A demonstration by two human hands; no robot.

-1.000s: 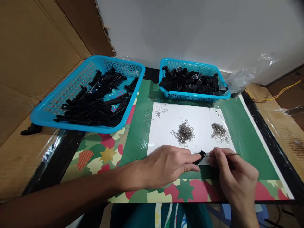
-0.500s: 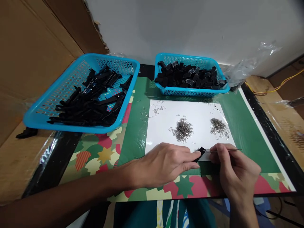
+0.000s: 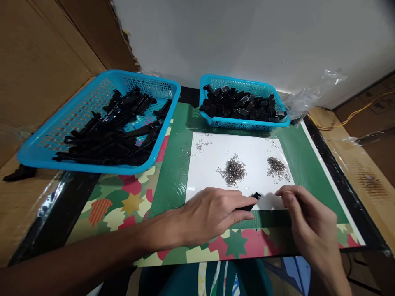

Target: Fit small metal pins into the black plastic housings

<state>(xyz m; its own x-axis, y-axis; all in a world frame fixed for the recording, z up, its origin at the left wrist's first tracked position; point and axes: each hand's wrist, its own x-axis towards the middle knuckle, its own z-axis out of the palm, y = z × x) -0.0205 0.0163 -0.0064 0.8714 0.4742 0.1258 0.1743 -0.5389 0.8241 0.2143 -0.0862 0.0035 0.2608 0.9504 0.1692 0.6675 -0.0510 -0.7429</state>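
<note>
My left hand [image 3: 216, 211] pinches a small black plastic piece [image 3: 250, 204] between thumb and fingers, just over the lower edge of the white sheet [image 3: 212, 172]. My right hand [image 3: 308, 211] is closed to the right, a short gap from that piece. A thin metal tool [image 3: 297, 192] is in its grip; only a bit of it shows, pointing toward the camera, and the rest is hidden by the fingers. Beyond the hands, a larger heap of tiny bent metal wire clips [image 3: 234, 170] and a smaller wire clip heap [image 3: 277, 167] lie on the sheet.
A large blue basket [image 3: 83, 167] on the left holds long black plastic parts. Behind the sheet, a smaller blue basket [image 3: 243, 124] is piled with short black pieces. Loose clips [image 3: 202, 144] lie at the sheet's far left corner. Crumpled clear plastic [image 3: 304, 98] sits at the back right.
My right hand has drawn away from the black piece, and the tool has turned from lying sideways to pointing toward the camera. My left hand keeps its pinch. The whole view has shifted slightly.
</note>
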